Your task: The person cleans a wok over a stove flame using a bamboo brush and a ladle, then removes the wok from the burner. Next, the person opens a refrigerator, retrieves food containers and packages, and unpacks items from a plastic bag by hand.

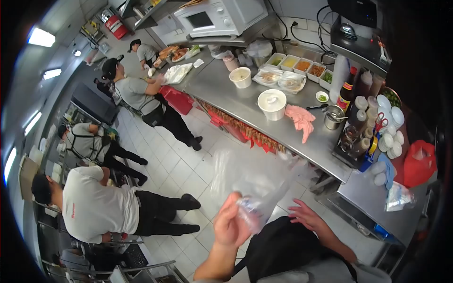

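Observation:
A clear plastic bag [250,172] hangs spread out in front of me, over the floor beside the counter. My left hand [231,219] is closed on its lower end, thumb and fingers pinching the crumpled film. To the right of the bag, my right hand [306,214] has its fingers apart and grips nothing. On the counter ahead stand a white paper tub [272,104] with something white on top and a second white tub [240,77]. A crumpled pink cloth [300,121] lies near the counter's front edge.
The steel counter [219,89] carries ingredient trays [303,66], a metal pot [334,117], a sauce bottle [346,89] and squeeze bottles [361,106]. A red plastic bag [420,162] sits at right. Several co-workers, one in a white shirt [99,203], stand at left. A microwave [207,21] is on a shelf.

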Tool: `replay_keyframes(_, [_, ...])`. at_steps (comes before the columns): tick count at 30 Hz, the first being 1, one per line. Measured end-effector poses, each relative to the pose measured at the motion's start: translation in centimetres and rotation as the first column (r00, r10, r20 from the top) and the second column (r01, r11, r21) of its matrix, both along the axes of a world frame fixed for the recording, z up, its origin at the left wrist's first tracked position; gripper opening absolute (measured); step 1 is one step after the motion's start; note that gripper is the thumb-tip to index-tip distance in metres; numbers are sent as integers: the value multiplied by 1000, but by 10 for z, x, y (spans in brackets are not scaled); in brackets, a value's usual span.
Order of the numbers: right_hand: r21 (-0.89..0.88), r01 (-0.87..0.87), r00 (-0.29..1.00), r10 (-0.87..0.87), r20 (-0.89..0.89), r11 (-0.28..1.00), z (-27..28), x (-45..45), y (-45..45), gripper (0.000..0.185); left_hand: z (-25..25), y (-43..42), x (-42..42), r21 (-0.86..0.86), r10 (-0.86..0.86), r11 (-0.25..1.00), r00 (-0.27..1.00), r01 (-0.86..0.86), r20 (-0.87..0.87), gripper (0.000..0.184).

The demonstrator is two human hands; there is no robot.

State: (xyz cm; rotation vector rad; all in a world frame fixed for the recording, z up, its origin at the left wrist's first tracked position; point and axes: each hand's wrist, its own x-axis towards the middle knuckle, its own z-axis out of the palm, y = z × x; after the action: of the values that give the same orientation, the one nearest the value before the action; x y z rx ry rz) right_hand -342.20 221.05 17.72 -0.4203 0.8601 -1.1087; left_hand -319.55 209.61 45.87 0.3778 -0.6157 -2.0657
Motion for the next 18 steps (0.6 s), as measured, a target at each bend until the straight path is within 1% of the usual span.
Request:
replay_keyframes(1, [-55, -97, 995, 95, -26, 994, 2, 15, -19, 80, -13, 16, 23, 90, 67, 994, 998, -67, -2, 13])
replay_keyframes(3, [-172, -204, 977, 189, -98, 964, 7, 52, -63, 90, -39, 45, 80, 268, 176, 948, 984, -174, 17, 15])
replay_keyframes(5, [-294, -275, 958, 237, -159, 915, 35, 105, -110, 91, -61, 72, 145, 294, 243, 932, 968, -213, -68, 21])
replay_keyframes(6, [-339, -383, 922, 333, -198, 859, 50, 144, -127, 81, -65, 86, 173, 325, 368, 876, 929, -357, 29, 23])
replay_keyframes(7, [-379, -504, 864, 446, -235, 776, 60, 189, -139, 73, -63, 106, 202, 342, 503, 785, 854, -516, 134, 25])
replay_keyframes(8, [-403, -612, 785, 583, -208, 680, 53, 239, -146, 64, -63, 122, 232, 340, 635, 652, 733, -678, 244, 28])
replay_keyframes(9, [-426, -719, 662, 728, -180, 549, 39, 296, -147, 56, -67, 132, 265, 350, 682, 601, 689, -719, 245, 29])
replay_keyframes(10, [-448, -806, 490, 861, -140, 386, 28, 352, -139, 49, -68, 146, 301, 364, 740, 522, 622, -771, 257, 30])
replay_keyframes(11, [-406, -873, 366, 913, -183, 269, 32, 400, -126, 43, -70, 167, 337, 379, 797, 426, 539, -822, 273, 31])
replay_keyframes(12, [-367, -921, 228, 947, -229, 133, 45, 439, -112, 37, -77, 190, 372, 369, 864, 371, 463, -852, 200, 30])
replay_keyframes(13, [-334, -943, 96, 956, -276, -2, 50, 477, -98, 33, -85, 215, 402, 396, 898, 379, 435, -836, 59, 29])
replay_keyframes(14, [-403, -909, 49, 932, -360, -107, 34, 511, -83, 35, -93, 234, 429, 395, 906, 413, 413, -821, -90, 29])
replay_keyframes(15, [-381, -919, 4, 966, -258, -98, 30, 534, -73, 35, -94, 249, 452, 370, 883, 468, 406, -803, -237, 30])
replay_keyframes(16, [-347, -935, -19, 987, -158, -73, 29, 554, -64, 36, -90, 259, 472, 404, 954, 299, 269, -864, -129, 29])
replay_keyframes(17, [-301, -953, -27, 998, -62, -44, 31, 572, -60, 37, -86, 264, 488, 426, 991, 130, 134, -895, -22, 29])
replay_keyframes(18, [-301, -948, -83, 994, -67, -99, 43, 590, -60, 36, -83, 267, 505, 434, 997, -28, 8, -900, 82, 29])
